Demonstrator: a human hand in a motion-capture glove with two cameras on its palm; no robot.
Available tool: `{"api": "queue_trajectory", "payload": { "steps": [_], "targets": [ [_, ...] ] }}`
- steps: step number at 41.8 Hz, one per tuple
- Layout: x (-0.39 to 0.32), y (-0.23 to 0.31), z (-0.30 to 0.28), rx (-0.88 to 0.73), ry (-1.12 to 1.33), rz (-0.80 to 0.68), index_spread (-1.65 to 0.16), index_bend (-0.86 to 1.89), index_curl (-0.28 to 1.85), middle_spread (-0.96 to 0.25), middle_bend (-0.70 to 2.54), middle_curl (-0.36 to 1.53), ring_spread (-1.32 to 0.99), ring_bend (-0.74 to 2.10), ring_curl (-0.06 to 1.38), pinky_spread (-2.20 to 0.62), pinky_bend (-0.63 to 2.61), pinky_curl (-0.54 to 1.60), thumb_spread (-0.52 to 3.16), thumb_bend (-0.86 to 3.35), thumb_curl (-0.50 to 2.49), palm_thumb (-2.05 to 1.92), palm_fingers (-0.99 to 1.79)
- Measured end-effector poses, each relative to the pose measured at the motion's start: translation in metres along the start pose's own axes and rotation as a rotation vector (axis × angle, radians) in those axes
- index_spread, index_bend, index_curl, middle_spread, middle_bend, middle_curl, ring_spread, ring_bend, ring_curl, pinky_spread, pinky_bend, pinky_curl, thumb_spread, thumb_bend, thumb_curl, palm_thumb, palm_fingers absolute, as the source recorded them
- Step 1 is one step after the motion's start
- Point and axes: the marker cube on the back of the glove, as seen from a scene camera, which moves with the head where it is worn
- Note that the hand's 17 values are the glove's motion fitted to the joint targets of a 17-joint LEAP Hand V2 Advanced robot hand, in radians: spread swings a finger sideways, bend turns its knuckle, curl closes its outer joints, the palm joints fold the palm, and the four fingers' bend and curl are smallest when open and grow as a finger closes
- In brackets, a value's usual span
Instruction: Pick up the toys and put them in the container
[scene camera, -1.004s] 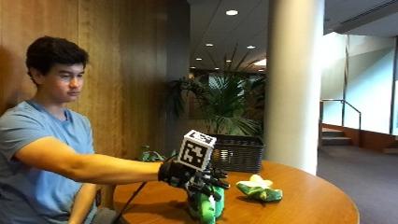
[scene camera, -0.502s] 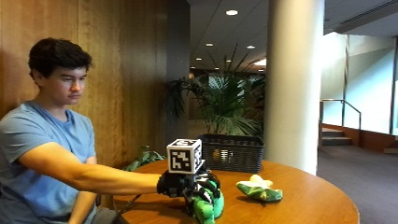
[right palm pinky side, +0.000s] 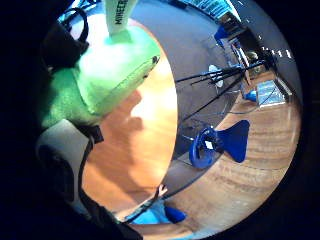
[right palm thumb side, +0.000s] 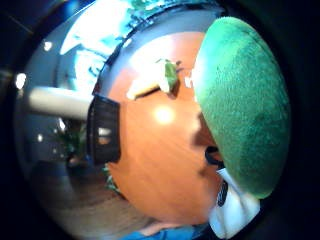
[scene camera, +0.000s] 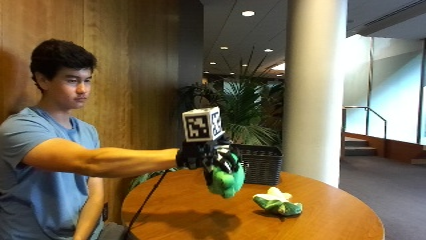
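Note:
In the outside view my gloved right hand (scene camera: 203, 155) grips a green plush toy (scene camera: 225, 179) and holds it in the air above the round wooden table (scene camera: 200, 210). The same green toy (right palm thumb side: 245, 105) fills much of the thumb side palm view, and its lighter green part (right palm pinky side: 107, 75) with a white tag shows in the little finger side palm view. A second toy, green and cream (scene camera: 277, 202), lies on the table to the right of the hand. A dark woven basket (scene camera: 258, 162) stands at the table's far edge, behind the held toy.
A wide white column (scene camera: 313, 90) rises behind the table, with potted palms (scene camera: 246, 110) beside the basket. A cable (scene camera: 148, 202) hangs from the hand down over the table's near edge. Bare tabletop (right palm thumb side: 160, 150) lies between the basket and the lying toy (right palm thumb side: 155, 80).
The hand has lifted the green toy off the table and raised it well above the tabletop. The second toy has stayed where it lay.

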Motion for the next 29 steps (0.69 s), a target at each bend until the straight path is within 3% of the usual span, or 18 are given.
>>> {"api": "queue_trajectory", "payload": {
  "steps": [12,20,29],
  "targets": [
    [-0.086,0.003,-0.112,0.074,-0.059,-0.074,-0.33,0.17,0.22,-0.3,0.39,0.43,-0.37,0.92,0.6,-0.33,1.3,0.34,0.98,0.23,0.67,0.76,0.57],
    [-0.145,0.015,-0.158,0.097,-0.152,-0.319,-0.33,0.17,0.24,-0.32,0.36,0.46,-0.39,0.92,0.6,-0.34,1.31,0.35,0.93,0.21,0.72,0.76,0.57],
    [-0.23,0.022,-0.185,0.105,-0.175,-0.294,-0.34,0.16,0.26,-0.33,0.34,0.5,-0.4,0.91,0.61,-0.34,1.31,0.36,0.89,0.19,0.77,0.76,0.57]
  ]
}}
